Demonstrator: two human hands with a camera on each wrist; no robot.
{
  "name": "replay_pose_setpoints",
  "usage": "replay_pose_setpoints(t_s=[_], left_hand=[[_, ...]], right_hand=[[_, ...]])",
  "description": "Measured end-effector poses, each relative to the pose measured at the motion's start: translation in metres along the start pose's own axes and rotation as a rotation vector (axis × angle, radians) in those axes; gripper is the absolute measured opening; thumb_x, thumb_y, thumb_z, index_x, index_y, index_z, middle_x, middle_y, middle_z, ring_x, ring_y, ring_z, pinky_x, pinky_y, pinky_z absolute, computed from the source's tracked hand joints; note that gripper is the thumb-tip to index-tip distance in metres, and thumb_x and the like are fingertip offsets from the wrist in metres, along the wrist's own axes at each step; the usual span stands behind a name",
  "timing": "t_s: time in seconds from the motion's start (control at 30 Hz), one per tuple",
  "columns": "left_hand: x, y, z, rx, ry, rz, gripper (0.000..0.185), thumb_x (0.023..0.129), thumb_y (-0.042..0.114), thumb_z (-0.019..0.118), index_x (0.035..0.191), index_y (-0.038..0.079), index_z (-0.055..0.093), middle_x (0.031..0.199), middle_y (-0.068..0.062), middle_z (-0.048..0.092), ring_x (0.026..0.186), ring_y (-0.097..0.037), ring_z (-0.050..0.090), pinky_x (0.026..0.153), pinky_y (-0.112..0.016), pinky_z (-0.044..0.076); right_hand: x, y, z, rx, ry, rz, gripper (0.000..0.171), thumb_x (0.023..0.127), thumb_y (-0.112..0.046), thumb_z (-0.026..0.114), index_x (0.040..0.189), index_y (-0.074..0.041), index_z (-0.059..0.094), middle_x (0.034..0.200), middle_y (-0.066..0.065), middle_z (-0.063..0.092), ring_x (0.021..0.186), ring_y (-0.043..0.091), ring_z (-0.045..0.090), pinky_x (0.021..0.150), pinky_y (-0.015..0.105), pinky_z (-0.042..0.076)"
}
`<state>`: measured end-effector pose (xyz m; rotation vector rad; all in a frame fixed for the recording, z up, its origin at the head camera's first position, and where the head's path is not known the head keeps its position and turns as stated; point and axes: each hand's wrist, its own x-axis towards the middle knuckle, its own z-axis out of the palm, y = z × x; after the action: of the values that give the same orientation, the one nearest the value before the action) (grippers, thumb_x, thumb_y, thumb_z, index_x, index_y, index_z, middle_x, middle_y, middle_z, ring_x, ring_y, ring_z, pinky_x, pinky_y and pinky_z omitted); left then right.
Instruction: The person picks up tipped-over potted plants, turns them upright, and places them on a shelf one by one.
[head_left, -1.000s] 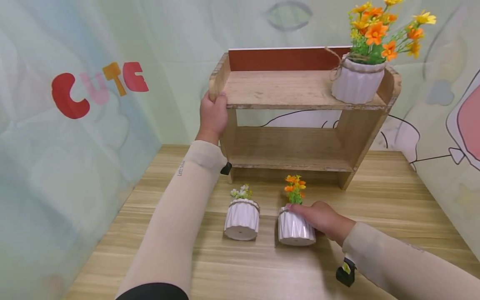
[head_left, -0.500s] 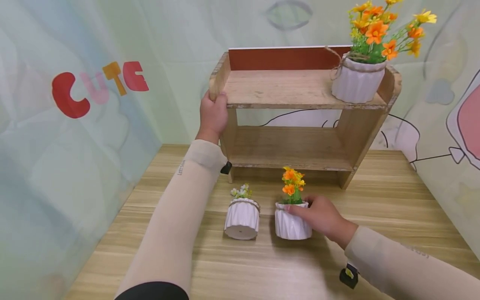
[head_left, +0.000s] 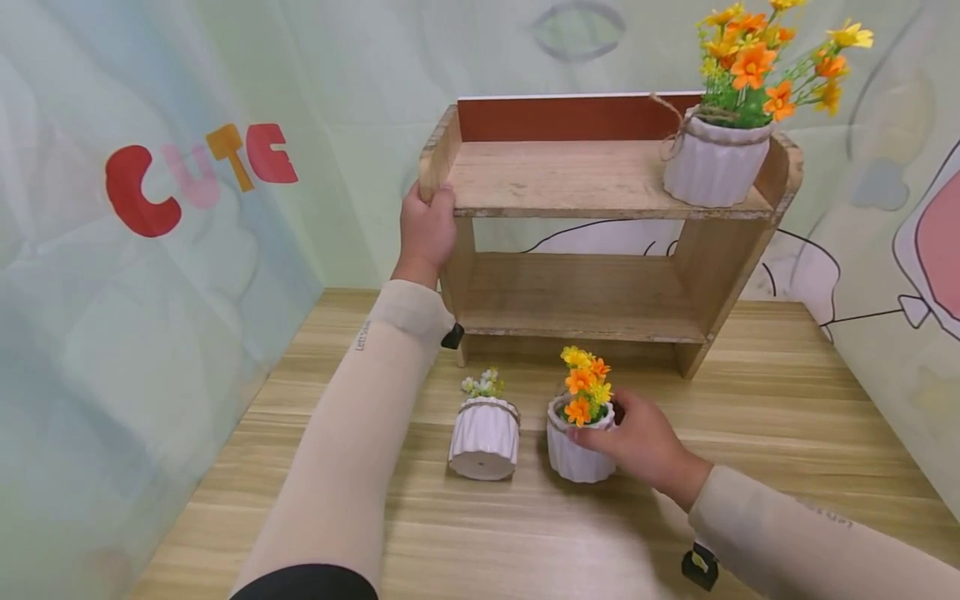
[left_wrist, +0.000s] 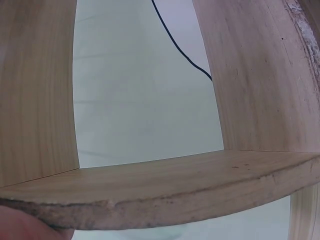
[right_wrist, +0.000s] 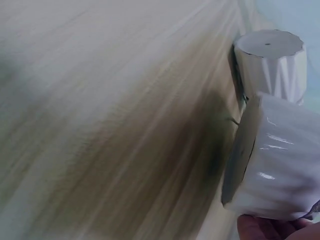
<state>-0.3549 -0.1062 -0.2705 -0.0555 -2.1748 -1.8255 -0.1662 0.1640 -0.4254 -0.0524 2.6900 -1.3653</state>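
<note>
Orange-flowered pot (head_left: 577, 440), a small white ribbed ceramic vessel with a glossy glaze, stood on the desk (head_left: 787, 400) in front of the wooden shelf (head_left: 600, 179), tilted slightly toward the camera so its orange and yellow blossoms faced up. The right hand (head_left: 641, 442) held it from the side away from the second pot, fingers (head_left: 592, 435) curled round its rim and wall. The wrist view showed its base raised off the pale wood-grain desk top on one edge.

Just beside it, still in front of the shelf, lay a second white ribbed pot (head_left: 484, 437) tipped on its side, its flat base with a small hole facing the camera, tiny white flowers at its mouth.

The left hand (head_left: 426, 229) gripped the shelf's upper front corner, fingers wrapped over the rough, chipped board edge. On the shelf's top board, at the far end from that hand, sat a larger white fluted pot (head_left: 714, 162) tied with twine, holding orange and yellow flowers.
</note>
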Motion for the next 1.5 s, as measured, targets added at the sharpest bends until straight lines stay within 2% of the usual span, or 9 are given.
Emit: replay_pose_setpoints(t_s=[0.17, 0.4, 0.57, 0.8, 1.0, 1.13, 1.37, 1.5], left_hand=[[0.0, -0.001, 0.0, -0.001, 0.001, -0.003, 0.057, 0.107, 0.036, 0.045, 0.158, 0.01, 0.043, 0.151, -0.01, 0.054, 0.132, -0.017, 0.052, 0.119, -0.035, 0.038], [-0.001, -0.001, 0.001, -0.001, 0.005, 0.001, 0.056, 0.107, 0.035, 0.045, 0.156, 0.009, 0.044, 0.151, -0.01, 0.055, 0.131, -0.017, 0.052, 0.118, -0.035, 0.039], [-0.002, -0.001, 0.0, -0.001, 0.002, 0.001, 0.056, 0.107, 0.036, 0.045, 0.157, 0.009, 0.044, 0.151, -0.01, 0.054, 0.132, -0.017, 0.052, 0.119, -0.036, 0.038], [-0.002, -0.002, 0.001, -0.003, 0.003, 0.007, 0.056, 0.107, 0.035, 0.045, 0.157, 0.009, 0.044, 0.151, -0.01, 0.055, 0.131, -0.017, 0.052, 0.119, -0.035, 0.039], [-0.001, -0.002, 0.0, -0.002, 0.003, 0.02, 0.057, 0.106, 0.034, 0.045, 0.156, 0.008, 0.044, 0.15, -0.011, 0.055, 0.13, -0.015, 0.052, 0.117, -0.033, 0.039], [0.0, -0.002, 0.0, -0.005, 0.006, 0.023, 0.056, 0.107, 0.034, 0.045, 0.156, 0.007, 0.044, 0.151, -0.011, 0.056, 0.13, -0.015, 0.052, 0.118, -0.032, 0.039], [0.001, -0.001, 0.0, -0.015, 0.01, 0.026, 0.056, 0.106, 0.033, 0.045, 0.155, 0.007, 0.045, 0.149, -0.012, 0.057, 0.128, -0.015, 0.053, 0.116, -0.032, 0.04], [0.0, -0.001, 0.0, -0.02, 0.011, 0.029, 0.056, 0.106, 0.033, 0.045, 0.155, 0.007, 0.045, 0.149, -0.012, 0.056, 0.128, -0.016, 0.053, 0.116, -0.032, 0.04]], right_hand=[[-0.003, 0.006, 0.002, 0.034, 0.011, 0.004, 0.08, 0.08, -0.025, 0.092, 0.142, 0.007, 0.052, 0.14, 0.024, 0.062, 0.125, 0.037, 0.062, 0.103, 0.053, 0.054], [-0.009, 0.012, 0.003, 0.089, 0.023, -0.051, 0.084, 0.079, -0.003, 0.089, 0.148, 0.009, 0.044, 0.143, 0.028, 0.059, 0.132, 0.043, 0.058, 0.107, 0.054, 0.051], [-0.01, 0.017, 0.004, 0.164, 0.002, -0.038, 0.083, 0.08, 0.002, 0.087, 0.149, 0.009, 0.042, 0.148, 0.029, 0.054, 0.138, 0.044, 0.053, 0.111, 0.054, 0.047], [-0.013, 0.021, 0.006, 0.206, 0.008, -0.047, 0.078, 0.083, 0.005, 0.083, 0.148, 0.009, 0.041, 0.152, 0.028, 0.051, 0.145, 0.046, 0.046, 0.114, 0.053, 0.042], [-0.015, 0.024, 0.008, 0.217, 0.03, -0.052, 0.073, 0.082, 0.009, 0.08, 0.145, 0.009, 0.043, 0.148, 0.027, 0.053, 0.144, 0.047, 0.047, 0.116, 0.056, 0.04], [-0.016, 0.026, 0.008, 0.199, 0.025, -0.033, 0.071, 0.086, 0.011, 0.075, 0.148, 0.007, 0.04, 0.151, 0.027, 0.051, 0.145, 0.046, 0.046, 0.116, 0.057, 0.04], [-0.02, 0.031, 0.006, 0.133, 0.024, -0.055, 0.081, 0.086, -0.001, 0.084, 0.151, 0.006, 0.037, 0.152, 0.028, 0.051, 0.142, 0.046, 0.049, 0.115, 0.058, 0.041], [-0.022, 0.033, 0.007, 0.117, 0.035, -0.059, 0.082, 0.086, -0.003, 0.085, 0.151, 0.006, 0.037, 0.151, 0.03, 0.052, 0.141, 0.047, 0.05, 0.116, 0.059, 0.04]])
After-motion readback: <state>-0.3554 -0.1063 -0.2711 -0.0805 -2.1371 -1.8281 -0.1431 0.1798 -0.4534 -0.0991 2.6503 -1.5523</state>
